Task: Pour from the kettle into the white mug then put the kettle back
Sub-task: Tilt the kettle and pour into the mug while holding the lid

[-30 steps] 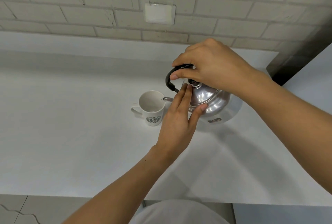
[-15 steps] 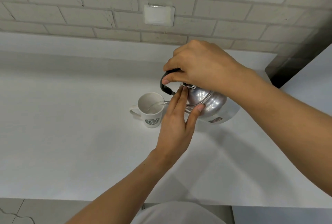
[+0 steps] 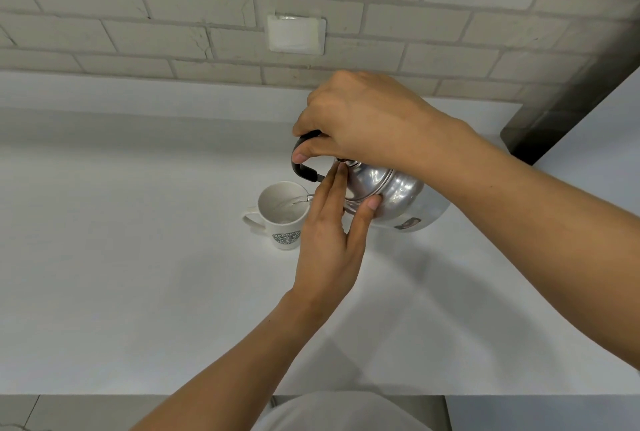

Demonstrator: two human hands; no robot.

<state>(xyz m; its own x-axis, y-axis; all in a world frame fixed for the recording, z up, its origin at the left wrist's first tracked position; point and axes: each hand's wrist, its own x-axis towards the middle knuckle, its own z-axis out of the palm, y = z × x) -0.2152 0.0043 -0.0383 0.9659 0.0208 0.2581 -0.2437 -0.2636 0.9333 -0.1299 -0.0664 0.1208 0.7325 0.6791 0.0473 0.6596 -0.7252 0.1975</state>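
Observation:
A shiny steel kettle with a black handle is lifted and tilted left over the white counter. My right hand grips the handle from above. My left hand presses flat against the kettle's lid and shoulder, fingers straight, thumb on the body. The spout tip shows just past my left fingers, and a thin stream of water runs from it into the white mug. The mug stands upright on the counter with its handle to the left and a green logo facing me.
A brick wall with a white cover plate runs behind the counter. A dark vertical post stands at the back right, with another white surface beyond it. The counter's front edge is near my body.
The kettle has tipped further left and its spout has come over the mug. Water now flows into the mug, where a second ago none did. Both hands kept their hold.

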